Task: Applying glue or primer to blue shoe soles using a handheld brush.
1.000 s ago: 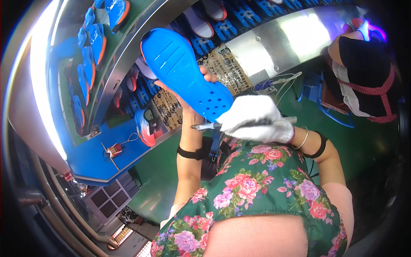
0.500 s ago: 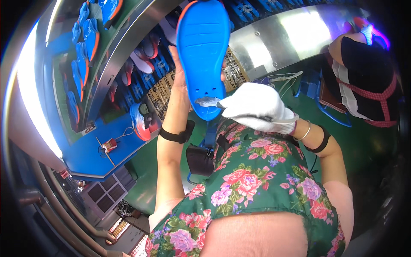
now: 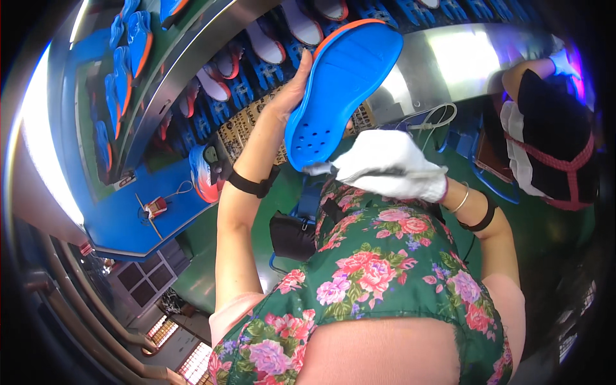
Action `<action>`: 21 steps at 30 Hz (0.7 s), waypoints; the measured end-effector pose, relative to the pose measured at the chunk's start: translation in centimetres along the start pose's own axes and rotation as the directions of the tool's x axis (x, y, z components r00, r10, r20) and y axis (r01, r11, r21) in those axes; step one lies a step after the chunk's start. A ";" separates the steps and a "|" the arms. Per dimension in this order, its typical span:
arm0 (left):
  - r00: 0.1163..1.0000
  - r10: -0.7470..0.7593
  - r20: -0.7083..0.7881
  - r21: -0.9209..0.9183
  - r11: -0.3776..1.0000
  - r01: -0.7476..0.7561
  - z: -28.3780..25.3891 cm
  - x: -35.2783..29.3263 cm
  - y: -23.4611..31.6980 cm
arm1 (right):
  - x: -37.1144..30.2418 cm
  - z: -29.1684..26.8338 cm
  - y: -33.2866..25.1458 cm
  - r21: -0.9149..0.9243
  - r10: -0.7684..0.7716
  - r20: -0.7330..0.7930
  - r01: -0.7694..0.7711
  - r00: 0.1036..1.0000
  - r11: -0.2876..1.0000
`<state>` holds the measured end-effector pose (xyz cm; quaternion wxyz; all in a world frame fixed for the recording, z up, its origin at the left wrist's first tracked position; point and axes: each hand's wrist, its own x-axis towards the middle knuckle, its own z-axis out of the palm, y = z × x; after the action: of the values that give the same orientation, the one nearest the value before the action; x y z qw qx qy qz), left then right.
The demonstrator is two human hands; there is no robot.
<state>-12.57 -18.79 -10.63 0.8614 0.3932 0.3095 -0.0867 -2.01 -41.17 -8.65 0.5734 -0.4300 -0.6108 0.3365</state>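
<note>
A blue shoe sole [image 3: 350,83] with an orange edge is held up in front of me, tilted with its far end to the right. It has shallow grooves and several small holes near its heel. My left hand [image 3: 295,88], bare, grips the sole along its left edge; most of its fingers are hidden behind it. In my right hand [image 3: 388,165], which wears a white glove, is a small brush [image 3: 317,169] with pale bristles. The fingers are closed round its handle. The bristles are at the sole's heel rim; whether they touch it I cannot tell.
Behind the sole runs a conveyor with blue racks and pale shoe uppers [image 3: 266,45]. A curved metal rail [image 3: 443,61] borders it. Blue soles [image 3: 122,70] lie on a line at the left. A shoe [image 3: 204,173] stands beside a blue ledge [image 3: 122,218]. A co-worker [image 3: 545,122] sits at the right.
The sole has tilted, its far end swinging right, as my left hand turned it. The brush has moved from the holes area down to the heel rim.
</note>
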 end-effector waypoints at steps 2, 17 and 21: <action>0.999 -0.035 -0.016 -0.091 0.995 0.034 -0.9 0.2 -0.3 | 0.3 -0.4 -0.3 0.377 0.211 -0.069 -0.170 0.975 0.910; 0.968 0.204 -0.147 -0.126 0.967 -0.223 -0.7 -1.5 -11.8 | 1.2 -1.4 1.7 -0.241 0.136 -0.392 -0.244 0.910 0.939; 0.955 0.295 0.029 -0.608 0.764 -0.218 -1.3 -2.6 -12.9 | 0.6 -0.2 2.0 -0.224 0.126 -0.353 -0.214 0.927 0.951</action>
<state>-20.32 -26.78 -17.71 0.9621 0.1340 0.2106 0.1100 -1.54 -39.83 -10.20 0.5762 -0.6035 -0.5033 0.2248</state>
